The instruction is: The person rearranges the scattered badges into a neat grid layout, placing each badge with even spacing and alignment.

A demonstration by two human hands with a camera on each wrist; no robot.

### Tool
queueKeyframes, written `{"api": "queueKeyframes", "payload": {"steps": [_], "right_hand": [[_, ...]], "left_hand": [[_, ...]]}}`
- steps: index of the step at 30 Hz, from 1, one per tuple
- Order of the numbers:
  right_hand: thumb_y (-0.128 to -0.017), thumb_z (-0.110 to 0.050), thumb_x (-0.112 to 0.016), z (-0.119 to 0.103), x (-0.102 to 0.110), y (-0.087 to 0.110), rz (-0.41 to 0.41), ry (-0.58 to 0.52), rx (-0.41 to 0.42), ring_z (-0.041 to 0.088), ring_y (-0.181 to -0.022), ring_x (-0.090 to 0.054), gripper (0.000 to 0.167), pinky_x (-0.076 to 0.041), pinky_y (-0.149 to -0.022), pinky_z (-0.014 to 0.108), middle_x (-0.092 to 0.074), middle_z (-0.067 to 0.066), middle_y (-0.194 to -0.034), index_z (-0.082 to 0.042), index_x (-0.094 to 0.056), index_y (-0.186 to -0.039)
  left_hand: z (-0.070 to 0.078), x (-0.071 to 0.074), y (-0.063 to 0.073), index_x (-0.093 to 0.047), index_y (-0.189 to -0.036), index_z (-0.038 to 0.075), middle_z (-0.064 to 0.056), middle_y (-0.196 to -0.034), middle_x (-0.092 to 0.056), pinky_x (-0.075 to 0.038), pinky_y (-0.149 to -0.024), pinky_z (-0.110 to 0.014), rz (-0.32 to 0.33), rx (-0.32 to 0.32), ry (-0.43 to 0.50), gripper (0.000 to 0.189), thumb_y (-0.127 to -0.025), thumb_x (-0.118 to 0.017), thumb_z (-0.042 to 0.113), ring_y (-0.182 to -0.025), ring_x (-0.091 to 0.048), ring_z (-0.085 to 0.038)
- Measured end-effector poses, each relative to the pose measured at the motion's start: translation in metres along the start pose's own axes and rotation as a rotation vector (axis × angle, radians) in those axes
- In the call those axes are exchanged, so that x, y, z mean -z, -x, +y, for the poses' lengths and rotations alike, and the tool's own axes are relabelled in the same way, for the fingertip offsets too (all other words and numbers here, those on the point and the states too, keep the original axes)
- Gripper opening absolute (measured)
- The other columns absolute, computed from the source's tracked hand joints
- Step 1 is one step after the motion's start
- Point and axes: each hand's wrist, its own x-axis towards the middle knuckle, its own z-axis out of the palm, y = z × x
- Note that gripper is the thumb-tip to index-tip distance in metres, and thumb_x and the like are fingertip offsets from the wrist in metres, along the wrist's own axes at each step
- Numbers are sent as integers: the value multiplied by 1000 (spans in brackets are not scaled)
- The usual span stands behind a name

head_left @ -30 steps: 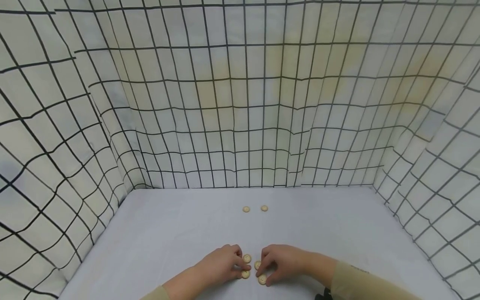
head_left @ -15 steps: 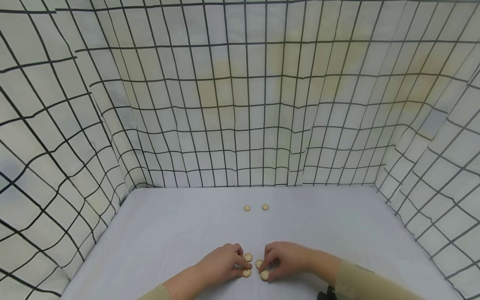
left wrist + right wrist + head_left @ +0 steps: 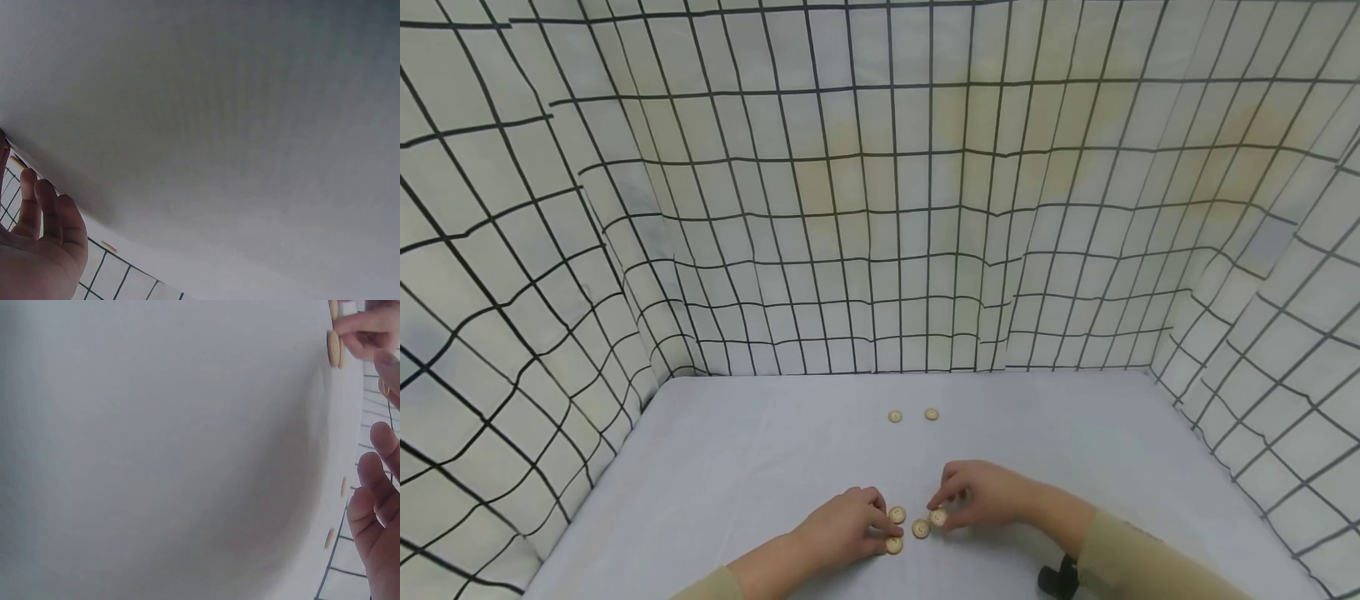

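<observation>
Held disc [image 3: 937, 517]: between right thumb and forefinger, raised off the tabletop [image 3: 737, 458]. It lies just right of, and slightly beyond, the loose disc [image 3: 921, 529]; contact not clear. Right hand [image 3: 985, 492] nearer; its fingers are clamped on the held disc, the others loosely spread. Orientation: round, so no long axis; marked face towards the head camera, tilt uncertain. Left hand [image 3: 846, 529]: fingers at the near-left disc [image 3: 893, 545] and far-left disc [image 3: 897, 515]; whether pinching, cannot tell. Two back discs [image 3: 895, 416] well apart, farther out.
</observation>
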Motion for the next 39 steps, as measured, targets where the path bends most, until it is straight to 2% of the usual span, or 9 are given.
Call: {"api": "queueKeyframes", "payload": {"steps": [9, 17, 23, 30, 39], "right_hand": [[-80, -35, -82, 18, 13, 0, 83, -29, -116, 7, -83, -53, 27, -45, -72, 26, -60, -14, -90, -30, -78, -107], [-82, -33, -81, 39, 27, 5, 172, -29, -216, 12, -83, -53, 27, -47, -68, 30, -58, -14, -89, -29, -77, -109], [-84, -34, -79, 55, 34, 8, 209, -41, -267, 14, -85, -53, 28, -48, -68, 32, -59, -12, -91, -30, -75, -111], [-84, -30, -79, 56, 43, 5, 252, -52, -304, 15, -85, -52, 29, -46, -69, 34, -58, -8, -91, -25, -75, -112], [-81, -30, -81, 72, 49, -4, 300, -83, -400, 17, -85, -50, 28, -44, -69, 34, -59, -6, -90, -31, -75, -108]], "left_hand": [[-3, 0, 2, -79, -104, 30, 16, -99, -53, -43, -72, -22, 1, 23, 75, 20, -84, -79, 31, -83, -43, -1], [-5, 0, 6, -80, -102, 30, 16, -97, -52, -43, -72, -23, 18, 30, 67, 19, -83, -80, 32, -83, -43, -2], [-7, 0, 8, -79, -102, 31, 16, -98, -53, -44, -73, -23, 12, 50, 74, 20, -82, -81, 30, -84, -44, -1], [-9, -1, 9, -79, -102, 29, 17, -96, -53, -44, -75, -23, 11, 53, 109, 20, -82, -81, 29, -83, -45, 0], [-13, 0, 7, -79, -101, 27, 16, -94, -53, -44, -74, -22, -6, 57, 167, 20, -82, -81, 28, -81, -46, 0]]}}
